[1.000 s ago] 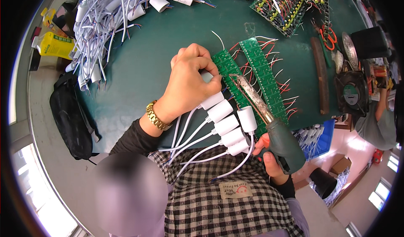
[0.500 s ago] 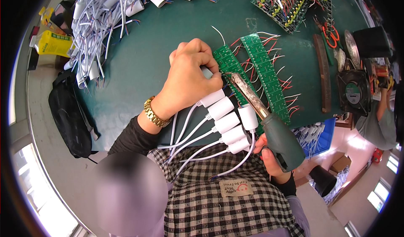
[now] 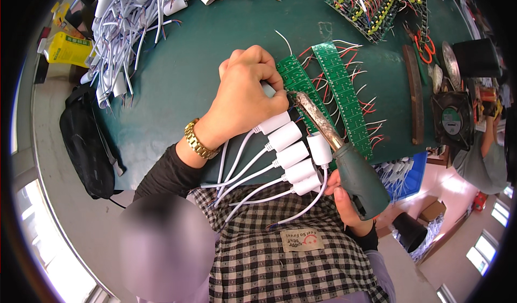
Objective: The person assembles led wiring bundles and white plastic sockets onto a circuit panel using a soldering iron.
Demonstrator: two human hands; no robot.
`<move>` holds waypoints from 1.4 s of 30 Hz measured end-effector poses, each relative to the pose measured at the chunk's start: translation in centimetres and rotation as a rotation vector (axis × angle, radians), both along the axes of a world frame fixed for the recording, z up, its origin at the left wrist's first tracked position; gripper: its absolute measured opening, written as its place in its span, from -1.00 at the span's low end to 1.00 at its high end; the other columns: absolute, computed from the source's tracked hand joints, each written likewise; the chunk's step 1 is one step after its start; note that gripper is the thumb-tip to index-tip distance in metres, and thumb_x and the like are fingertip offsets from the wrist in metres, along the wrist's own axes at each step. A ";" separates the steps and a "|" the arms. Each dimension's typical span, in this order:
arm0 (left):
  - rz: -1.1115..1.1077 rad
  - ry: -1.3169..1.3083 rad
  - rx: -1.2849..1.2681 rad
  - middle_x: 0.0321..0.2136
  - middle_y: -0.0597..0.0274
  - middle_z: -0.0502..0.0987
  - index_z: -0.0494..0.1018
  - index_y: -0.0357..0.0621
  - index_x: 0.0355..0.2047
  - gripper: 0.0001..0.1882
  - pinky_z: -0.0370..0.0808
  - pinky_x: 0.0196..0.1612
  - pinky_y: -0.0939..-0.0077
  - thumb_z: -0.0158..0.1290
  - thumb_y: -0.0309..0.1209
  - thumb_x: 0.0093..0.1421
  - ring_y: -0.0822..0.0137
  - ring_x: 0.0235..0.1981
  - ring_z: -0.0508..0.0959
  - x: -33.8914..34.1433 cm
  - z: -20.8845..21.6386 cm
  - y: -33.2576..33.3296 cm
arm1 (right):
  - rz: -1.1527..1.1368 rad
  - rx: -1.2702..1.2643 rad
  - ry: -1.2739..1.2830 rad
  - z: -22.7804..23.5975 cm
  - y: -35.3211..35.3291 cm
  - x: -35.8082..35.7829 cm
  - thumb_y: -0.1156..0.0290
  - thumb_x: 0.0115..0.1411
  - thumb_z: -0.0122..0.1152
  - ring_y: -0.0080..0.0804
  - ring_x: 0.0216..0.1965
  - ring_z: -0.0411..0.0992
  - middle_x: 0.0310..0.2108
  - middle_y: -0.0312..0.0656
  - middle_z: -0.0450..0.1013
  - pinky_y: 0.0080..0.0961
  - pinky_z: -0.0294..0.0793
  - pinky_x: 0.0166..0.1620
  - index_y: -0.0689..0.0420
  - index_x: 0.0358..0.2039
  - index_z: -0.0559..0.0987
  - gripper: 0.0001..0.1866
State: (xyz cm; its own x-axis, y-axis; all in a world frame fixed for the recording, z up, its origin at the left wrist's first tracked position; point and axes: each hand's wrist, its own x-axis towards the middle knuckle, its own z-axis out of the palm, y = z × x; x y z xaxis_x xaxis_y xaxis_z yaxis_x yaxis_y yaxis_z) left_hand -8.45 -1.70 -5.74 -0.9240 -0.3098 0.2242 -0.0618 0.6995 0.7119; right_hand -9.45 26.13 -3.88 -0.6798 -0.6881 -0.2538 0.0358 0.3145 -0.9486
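Note:
My right hand [image 3: 347,203] grips the dark green handle of a soldering iron [image 3: 319,118]. The iron's worn metal barrel slants up left, its tip at the left edge of a green circuit board strip [image 3: 297,79]. Beside that tip, my left hand [image 3: 247,90] is closed in a pinch; a pale piece shows between thumb and forefinger, but what the fingertips hold is hidden. Below it, several white cylindrical housings [image 3: 291,156] with white cables lie in a row. Another white housing [image 3: 320,149] stands by the iron's barrel. A second green board strip [image 3: 342,96] with red and white wires lies to the right.
A heap of white cabled housings [image 3: 126,28] fills the far left. Populated circuit boards [image 3: 363,9] lie at the back right. Orange-handled pliers [image 3: 427,47], a brown bar [image 3: 413,96] and a small fan [image 3: 452,120] are at right. A black pouch [image 3: 89,144] lies left.
The whole view has shifted slightly. Both hands and the iron keep nearly the same places against the board, with the iron's tip still beside my left fingertips.

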 end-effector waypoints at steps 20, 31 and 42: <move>0.013 0.011 0.012 -0.47 0.29 0.37 0.45 -0.21 -0.66 -0.92 0.29 -0.18 0.43 0.14 -0.53 -0.22 0.27 -0.36 0.35 0.0 0.0 0.1 | 0.148 0.006 0.342 -2.3 1.8 -0.4 0.27 0.15 0.08 -0.46 -0.40 0.41 -0.30 -0.16 0.37 -0.53 0.42 -0.33 0.20 -0.10 0.35 -0.64; 0.015 -0.015 0.005 -0.44 0.28 0.38 0.45 -0.20 -0.66 -0.92 0.29 -0.16 0.42 0.15 -0.52 -0.21 0.25 -0.33 0.37 0.1 0.1 0.1 | 0.164 0.051 0.222 -0.1 0.4 -1.2 0.34 0.17 0.06 -0.53 -0.38 0.39 -0.32 -0.22 0.37 -0.59 0.39 -0.32 0.21 -0.21 0.41 -0.76; 0.029 -0.021 0.022 -0.44 0.29 0.38 0.45 -0.20 -0.66 -0.92 0.28 -0.14 0.41 0.15 -0.52 -0.21 0.25 -0.33 0.36 0.0 0.1 0.2 | 0.004 -0.015 -0.003 0.0 0.3 -0.4 0.34 0.12 0.13 -0.49 -0.43 0.41 -0.38 -0.17 0.42 -0.56 0.41 -0.36 0.24 -0.23 0.43 -0.73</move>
